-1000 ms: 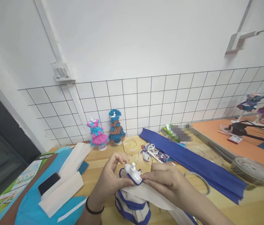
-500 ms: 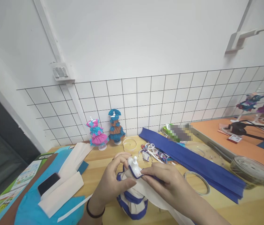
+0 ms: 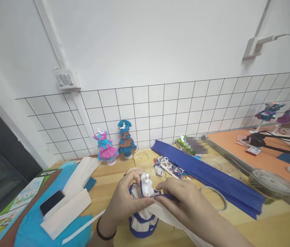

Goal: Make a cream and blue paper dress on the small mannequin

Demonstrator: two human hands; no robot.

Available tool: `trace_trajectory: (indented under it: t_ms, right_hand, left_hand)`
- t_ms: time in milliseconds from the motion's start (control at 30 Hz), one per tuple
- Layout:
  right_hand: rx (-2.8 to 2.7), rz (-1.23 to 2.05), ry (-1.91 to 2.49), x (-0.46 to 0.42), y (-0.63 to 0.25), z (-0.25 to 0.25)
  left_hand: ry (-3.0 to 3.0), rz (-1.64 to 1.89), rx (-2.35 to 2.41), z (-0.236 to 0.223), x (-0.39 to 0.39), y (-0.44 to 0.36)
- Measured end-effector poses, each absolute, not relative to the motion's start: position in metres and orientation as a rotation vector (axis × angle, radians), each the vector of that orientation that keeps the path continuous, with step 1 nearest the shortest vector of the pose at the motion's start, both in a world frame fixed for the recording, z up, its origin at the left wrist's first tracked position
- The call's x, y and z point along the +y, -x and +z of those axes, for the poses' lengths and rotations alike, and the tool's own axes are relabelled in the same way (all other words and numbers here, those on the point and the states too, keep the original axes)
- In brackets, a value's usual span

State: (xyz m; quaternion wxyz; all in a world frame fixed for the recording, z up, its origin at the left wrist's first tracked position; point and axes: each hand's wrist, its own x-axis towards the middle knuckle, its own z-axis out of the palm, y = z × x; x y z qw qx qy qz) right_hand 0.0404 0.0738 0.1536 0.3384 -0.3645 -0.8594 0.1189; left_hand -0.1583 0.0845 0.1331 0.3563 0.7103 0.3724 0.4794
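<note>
A small white dress-form figurine (image 3: 147, 187) stands in front of me in a tiered white paper skirt (image 3: 143, 223) with dark blue edging. My left hand (image 3: 124, 197) is closed round its upper part, the thumb pressing the blue-edged paper at the waist. My right hand (image 3: 183, 200) pinches a white crepe paper strip (image 3: 169, 216) with a blue edge, just right of the bodice. The strip trails down to the lower right under that hand. Fingers cover part of the figurine's left side.
Two dressed figurines (image 3: 127, 139) stand by the wall grid. A blue paper length (image 3: 206, 175), scraps (image 3: 167, 167), a tape ring (image 3: 215, 198) and a ribbon spool (image 3: 270, 183) lie right. A phone (image 3: 52, 203), white paper rolls (image 3: 66, 218) and blue paper (image 3: 29, 219) lie left.
The left thumb has moved onto the paper at the figurine's front, near the right fingertips. The figurine is turned a little, and the blue edge now runs across its waist.
</note>
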Motion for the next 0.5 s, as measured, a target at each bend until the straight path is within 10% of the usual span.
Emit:
trace_trajectory:
  t_ms: [500]
  right_hand:
    - [-2.340,0.387,0.943,0.0719,-0.0394,0.1621]
  left_hand:
    - [-1.828,1.135,0.750,0.1276,0.0877,0.1662]
